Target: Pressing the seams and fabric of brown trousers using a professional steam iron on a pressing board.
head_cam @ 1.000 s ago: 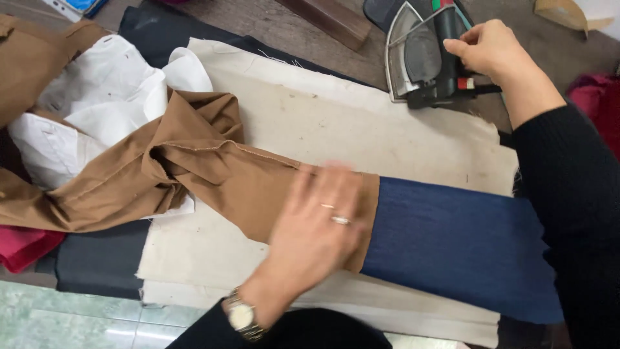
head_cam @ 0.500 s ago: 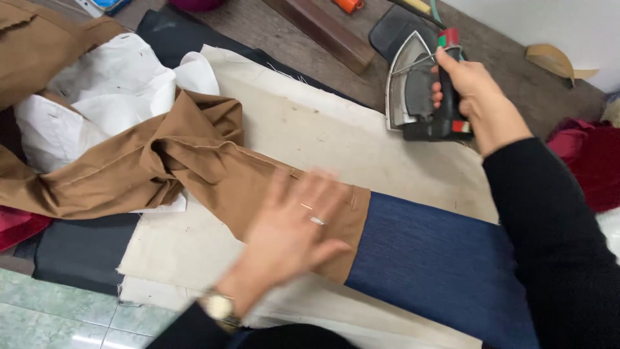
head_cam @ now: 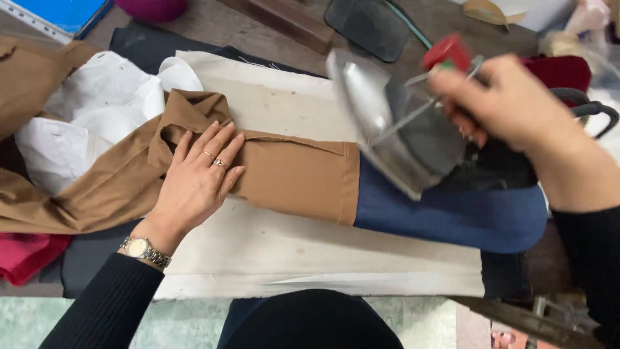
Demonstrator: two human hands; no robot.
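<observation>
A brown garment (head_cam: 290, 178) lies with one leg or sleeve pulled over a blue padded ironing arm (head_cam: 452, 216) on a cream pressing cloth (head_cam: 278, 249). My left hand (head_cam: 197, 181) rests flat on the brown fabric, fingers spread, with rings and a wristwatch. My right hand (head_cam: 500, 103) grips the handle of a clothes iron (head_cam: 394, 126) with a red knob. The iron is lifted and tilted, its metal soleplate facing left above the hem end of the brown fabric.
White fabric (head_cam: 90, 123) lies bunched at the left beside more brown cloth. Red fabric (head_cam: 26, 255) sits at the left edge and dark red cloth (head_cam: 562, 68) at the right. A black iron rest (head_cam: 371, 26) and a wooden block (head_cam: 284, 22) lie at the back.
My right hand lifted the iron off its rest and brought it over the fabric's end. My left hand slid left along the brown fabric.
</observation>
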